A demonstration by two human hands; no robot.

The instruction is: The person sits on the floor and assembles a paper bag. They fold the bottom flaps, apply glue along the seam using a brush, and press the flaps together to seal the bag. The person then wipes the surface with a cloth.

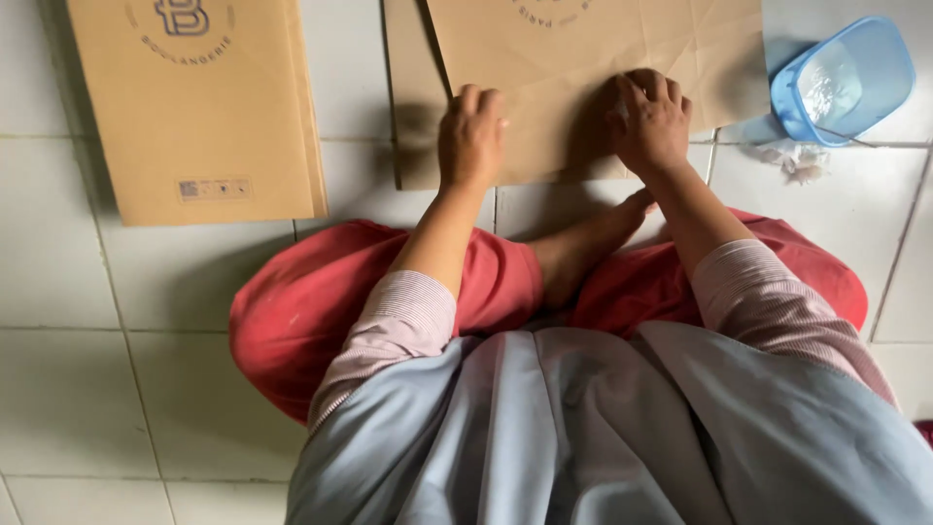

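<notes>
A brown paper sheet (583, 68) with a round printed mark lies on the white tiled floor in front of me. My left hand (470, 136) presses knuckles-down on its lower left part. My right hand (649, 122) presses down on its lower right part, fingers curled over a fold. A second brown layer (413, 117) shows under the sheet at its left edge. I cannot tell whether either hand grips the paper or only pushes on it.
A stack of flat brown paper bags (194, 107) lies at the left. A blue plastic tub (844, 80) stands at the upper right, with a crumpled white scrap (799, 160) beside it. My crossed legs in red trousers (321, 301) and a bare foot (583, 248) fill the middle.
</notes>
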